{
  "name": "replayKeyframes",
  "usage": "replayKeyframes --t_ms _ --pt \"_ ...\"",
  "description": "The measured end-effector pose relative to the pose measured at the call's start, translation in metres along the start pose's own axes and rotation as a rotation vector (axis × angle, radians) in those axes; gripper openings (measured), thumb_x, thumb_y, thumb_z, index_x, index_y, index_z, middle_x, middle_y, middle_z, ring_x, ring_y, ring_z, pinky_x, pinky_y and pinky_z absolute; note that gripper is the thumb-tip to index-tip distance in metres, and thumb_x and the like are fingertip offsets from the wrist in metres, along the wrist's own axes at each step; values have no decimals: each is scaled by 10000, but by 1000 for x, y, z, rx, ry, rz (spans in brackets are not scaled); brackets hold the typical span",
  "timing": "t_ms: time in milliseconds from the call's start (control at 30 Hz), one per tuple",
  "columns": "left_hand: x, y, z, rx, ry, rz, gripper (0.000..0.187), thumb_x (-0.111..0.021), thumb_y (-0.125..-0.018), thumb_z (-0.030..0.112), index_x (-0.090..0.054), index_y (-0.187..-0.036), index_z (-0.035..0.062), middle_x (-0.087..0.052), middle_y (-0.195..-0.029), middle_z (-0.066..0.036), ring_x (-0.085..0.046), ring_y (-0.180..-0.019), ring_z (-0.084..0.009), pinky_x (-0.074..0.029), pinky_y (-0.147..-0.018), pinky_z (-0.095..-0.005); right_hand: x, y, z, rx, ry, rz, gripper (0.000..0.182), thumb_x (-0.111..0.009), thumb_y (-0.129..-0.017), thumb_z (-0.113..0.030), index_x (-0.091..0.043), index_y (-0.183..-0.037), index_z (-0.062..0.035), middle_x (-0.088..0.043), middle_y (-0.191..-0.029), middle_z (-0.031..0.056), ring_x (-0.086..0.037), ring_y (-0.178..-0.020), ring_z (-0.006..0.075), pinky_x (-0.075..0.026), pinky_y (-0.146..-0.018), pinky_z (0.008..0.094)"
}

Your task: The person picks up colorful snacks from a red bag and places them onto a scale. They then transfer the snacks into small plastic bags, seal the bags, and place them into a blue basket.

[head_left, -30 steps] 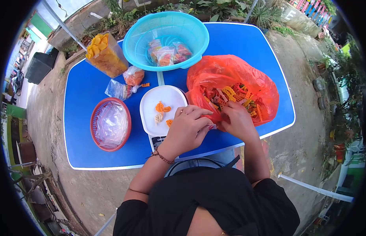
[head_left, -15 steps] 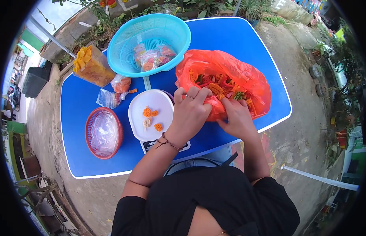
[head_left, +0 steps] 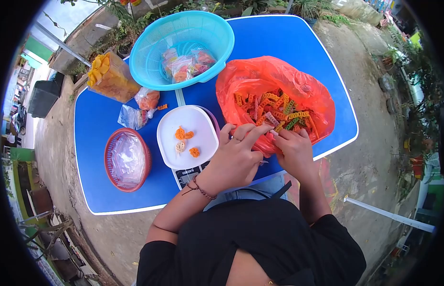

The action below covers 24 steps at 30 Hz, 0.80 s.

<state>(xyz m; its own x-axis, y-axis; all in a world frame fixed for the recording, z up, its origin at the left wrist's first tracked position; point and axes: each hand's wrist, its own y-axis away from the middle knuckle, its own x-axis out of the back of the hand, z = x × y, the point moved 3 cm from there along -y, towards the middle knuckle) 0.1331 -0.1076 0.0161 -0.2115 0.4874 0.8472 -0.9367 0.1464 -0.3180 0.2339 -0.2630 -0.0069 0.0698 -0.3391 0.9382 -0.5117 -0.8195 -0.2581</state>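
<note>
Red plastic bag (head_left: 305,88) gapes wider than before, with more coloured ridged pieces (head_left: 277,106) showing inside; left hand (head_left: 237,155) sits slightly lower. Bag rests on blue desk (head_left: 274,35), right of white scale (head_left: 170,155). Left grip: fingers bent at bag's near rim; cannot tell if clenched. Right hand (head_left: 297,150) beside it, fingertips at same rim; what its grip holds, cannot tell. On scale: few small pieces, mostly orange. Turquoise basket (head_left: 136,57) beyond, holding filled packets (head_left: 183,66).
</note>
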Motion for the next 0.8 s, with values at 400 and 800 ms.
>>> replayKeyframes --t_ms 400,800 --pt "-37 14 -2 71 -110 -151 122 -686 -690 159 -763 -727 73 -684 -1212 -118 -581 -1126 -261 -352 -993 -464 -4 4 16 -217 -304 -144 240 -600 -813 -12 -719 -1021 4 -703 -935 180 -681 -853 372 -551 -780 444" --pt "-38 24 -5 93 -78 -154 92 -712 -702 155 -767 -747 98 -686 -1096 -77 -581 -1097 -236 -344 -976 -461 -32 -20 3 -93 -157 29 201 -669 -832 -56 -734 -1021 -78 -728 -952 85 -635 -944 296 -507 -811 431"
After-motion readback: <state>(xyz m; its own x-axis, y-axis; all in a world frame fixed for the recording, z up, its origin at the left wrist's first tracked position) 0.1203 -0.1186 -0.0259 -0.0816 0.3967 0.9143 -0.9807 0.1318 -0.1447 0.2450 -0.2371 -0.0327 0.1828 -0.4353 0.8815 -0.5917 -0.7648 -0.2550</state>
